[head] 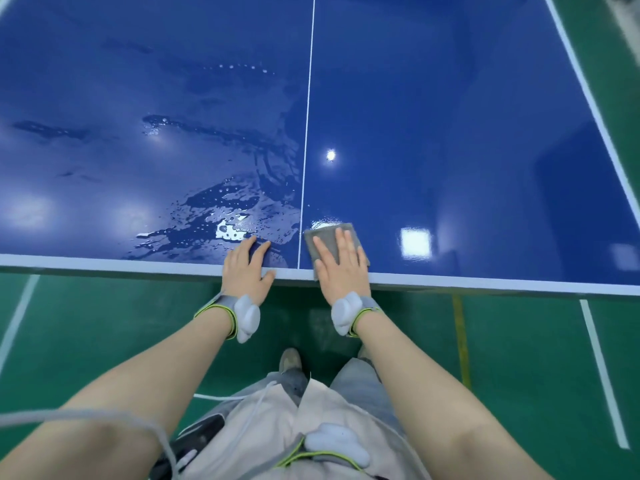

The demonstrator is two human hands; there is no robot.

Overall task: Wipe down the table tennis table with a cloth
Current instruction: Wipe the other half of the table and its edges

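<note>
Cloth [329, 242] flat under right hand [341, 268]

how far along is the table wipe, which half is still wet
Looks about midway. Right of the centre line the table shows no water. The right hand presses the grey cloth flat at the near edge. Left: the water streaks ahead of the resting left hand.

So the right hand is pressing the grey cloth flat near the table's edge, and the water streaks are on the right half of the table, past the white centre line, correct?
Not quite. The head view shows the water streaks on the left half of the table. The right hand does press the grey cloth flat near the edge, just right of the white centre line.
</note>
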